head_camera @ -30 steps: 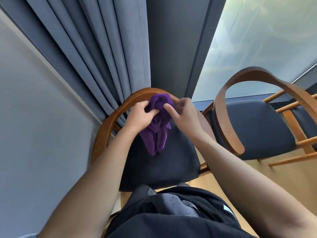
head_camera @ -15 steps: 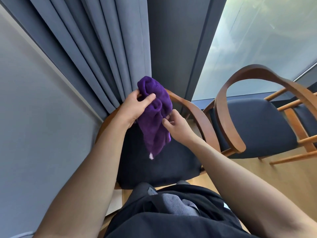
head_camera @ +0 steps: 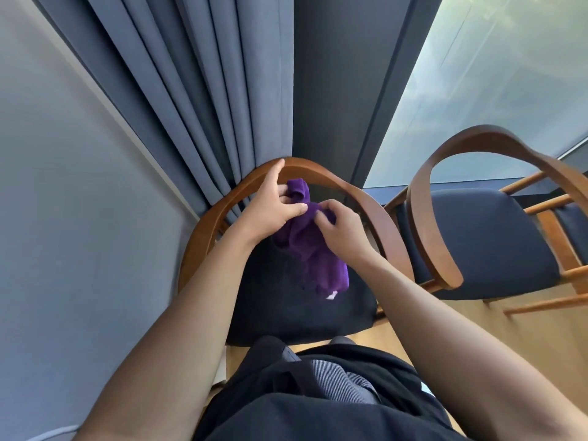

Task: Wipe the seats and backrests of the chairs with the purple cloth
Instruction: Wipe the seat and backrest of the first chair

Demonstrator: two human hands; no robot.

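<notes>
The purple cloth [head_camera: 313, 249] is bunched between both my hands above the dark seat [head_camera: 286, 310] of the near chair. My left hand [head_camera: 270, 208] grips its upper end just below the curved wooden backrest [head_camera: 334, 183]. From the right, my right hand [head_camera: 342, 230] pinches the cloth's middle. The cloth's lower end, with a small white tag, hangs down to the seat. A second chair [head_camera: 483, 237] with the same wooden back and dark seat stands to the right.
Grey curtains [head_camera: 206, 90] hang right behind the near chair, next to a grey wall [head_camera: 63, 218] on the left. A large window [head_camera: 493, 74] is behind the second chair. Light wooden floor [head_camera: 525, 338] shows at lower right. My dark-clothed lap fills the bottom.
The cloth, lifted high in front of the curtain half a second ago, has come down toward the seat. My right hand moved up from its lower edge to its middle.
</notes>
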